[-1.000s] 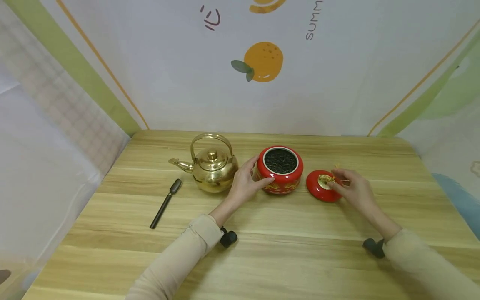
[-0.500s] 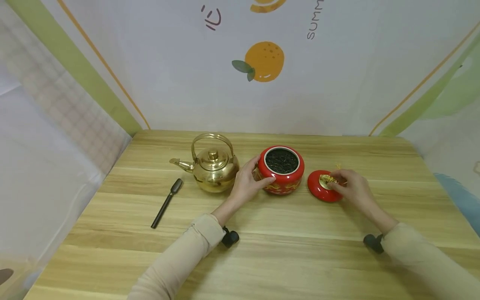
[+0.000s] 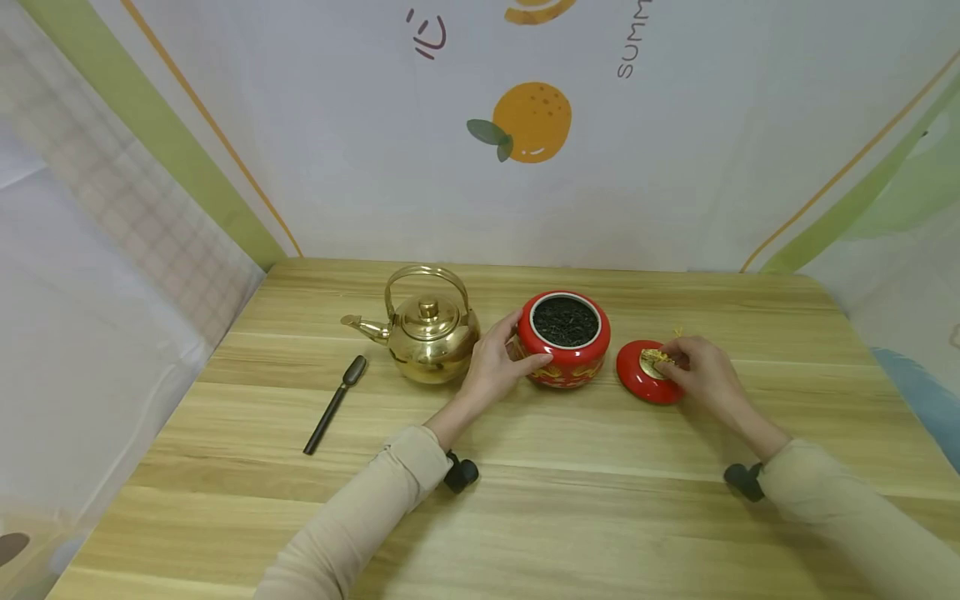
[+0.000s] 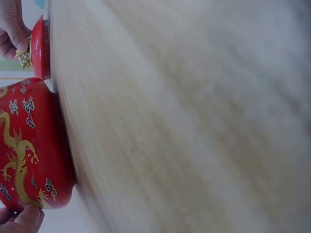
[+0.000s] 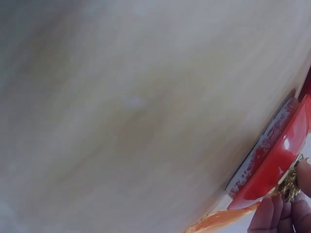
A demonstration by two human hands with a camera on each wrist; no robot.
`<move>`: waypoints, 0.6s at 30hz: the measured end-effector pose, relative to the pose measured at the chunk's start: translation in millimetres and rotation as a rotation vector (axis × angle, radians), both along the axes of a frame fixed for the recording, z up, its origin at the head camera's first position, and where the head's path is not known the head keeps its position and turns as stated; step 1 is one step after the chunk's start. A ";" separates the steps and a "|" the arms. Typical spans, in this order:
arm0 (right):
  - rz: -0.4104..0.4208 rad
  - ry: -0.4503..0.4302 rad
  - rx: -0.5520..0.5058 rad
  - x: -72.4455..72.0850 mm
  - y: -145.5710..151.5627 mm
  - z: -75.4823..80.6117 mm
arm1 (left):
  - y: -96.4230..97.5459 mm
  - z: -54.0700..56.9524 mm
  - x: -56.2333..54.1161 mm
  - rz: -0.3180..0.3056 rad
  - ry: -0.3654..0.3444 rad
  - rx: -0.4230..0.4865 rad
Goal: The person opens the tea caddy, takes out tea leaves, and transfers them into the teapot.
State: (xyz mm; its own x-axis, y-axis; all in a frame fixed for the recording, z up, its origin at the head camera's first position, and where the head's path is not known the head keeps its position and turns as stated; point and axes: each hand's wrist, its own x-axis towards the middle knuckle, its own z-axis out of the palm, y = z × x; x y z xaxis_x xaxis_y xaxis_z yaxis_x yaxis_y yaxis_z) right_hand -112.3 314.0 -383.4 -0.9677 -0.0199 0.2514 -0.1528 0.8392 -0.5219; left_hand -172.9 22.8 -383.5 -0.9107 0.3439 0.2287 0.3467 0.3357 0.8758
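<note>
A red tea jar (image 3: 567,363) with gold dragons stands uncovered on the table, dark loose tea leaves (image 3: 566,322) inside. My left hand (image 3: 495,362) holds the jar's left side, thumb across the front; in the left wrist view its fingertips touch the lower part of the picture's jar. To the right lies the red jar lid (image 3: 639,382), flat on the table with its gold knob (image 4: 24,58) on top. My right hand (image 3: 707,375) pinches that knob between thumb and fingers. The right wrist view has the lid's pale rim against the tabletop.
A brass teapot (image 3: 431,346) with a raised handle stands just left of my left hand, spout pointing left. Farther left lies a dark tea scoop (image 3: 335,407). The wooden table (image 3: 585,517) meets a printed cloth backdrop (image 3: 360,167) at its far edge.
The view has shifted slightly. The fingers of my right hand have drawn in a little at the knob; jar, lid and left hand stay in place.
</note>
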 end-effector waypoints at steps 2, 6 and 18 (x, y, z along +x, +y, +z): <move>0.003 0.005 -0.001 -0.9 -0.8 -0.2 | -0.2 0.1 0.2 0.001 -0.002 -0.002; 0.002 0.028 -0.004 -1.7 -0.9 -0.2 | -0.4 0.2 0.6 0.002 -0.007 -0.009; -0.059 0.150 -0.084 -15.4 3.0 31.8 | -0.3 1.7 0.9 0.006 0.002 -0.032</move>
State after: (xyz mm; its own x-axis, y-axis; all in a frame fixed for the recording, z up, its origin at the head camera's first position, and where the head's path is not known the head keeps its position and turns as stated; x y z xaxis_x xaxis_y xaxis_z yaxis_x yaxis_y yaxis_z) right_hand -127.7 317.0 -351.6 -0.9179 0.0630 0.3918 -0.1862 0.8035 -0.5654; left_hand -172.0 22.5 -381.7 -0.9122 0.3459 0.2196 0.3465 0.3652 0.8640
